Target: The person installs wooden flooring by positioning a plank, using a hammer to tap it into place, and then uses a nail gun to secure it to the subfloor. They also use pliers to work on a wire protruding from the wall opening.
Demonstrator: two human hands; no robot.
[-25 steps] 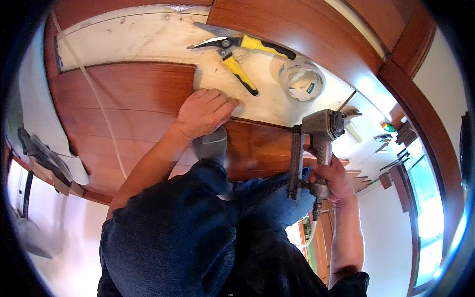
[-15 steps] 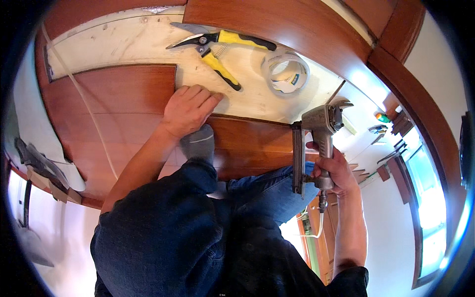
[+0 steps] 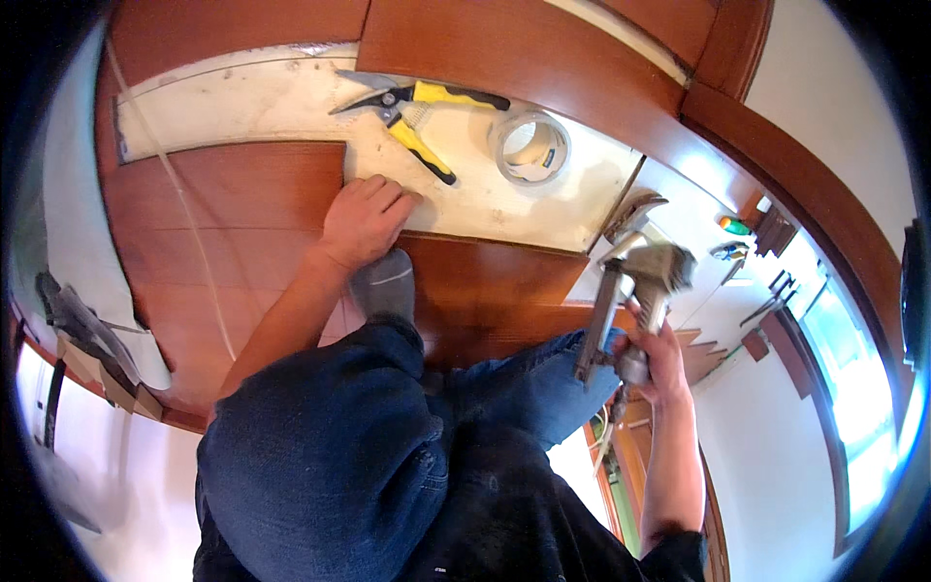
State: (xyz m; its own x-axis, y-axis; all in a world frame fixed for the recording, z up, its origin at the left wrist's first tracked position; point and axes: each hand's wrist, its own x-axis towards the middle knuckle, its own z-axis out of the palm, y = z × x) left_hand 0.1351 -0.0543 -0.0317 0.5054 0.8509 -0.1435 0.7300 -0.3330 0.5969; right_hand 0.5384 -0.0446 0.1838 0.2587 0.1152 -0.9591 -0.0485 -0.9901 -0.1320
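My left hand (image 3: 366, 218) rests with bent fingers on the pale wooden board (image 3: 562, 209) at the edge of a reddish plank (image 3: 233, 184), beside my grey-socked foot (image 3: 388, 286). My right hand (image 3: 650, 349) grips a silver pneumatic nail gun (image 3: 650, 276) with a hose below it; the gun is slightly blurred. Yellow-and-black snips (image 3: 427, 147) lie open on the pale board, next to a clear roll of tape (image 3: 531, 152). A metal tool with a curved claw (image 3: 635, 211), partly hidden, lies just behind the gun.
Wood planks (image 3: 504, 48) run along the far side. A pale hose (image 3: 175, 184) crosses the left planks. A white sheet and cut cardboard (image 3: 136, 388) lie at the left edge. Small tools (image 3: 732, 252) lie at the right, near a bright window (image 3: 834, 378).
The camera view has shifted over the boards. My right hand has moved the nail gun right and slightly down, uncovering more of the clawed tool. My left hand stays at the plank edge.
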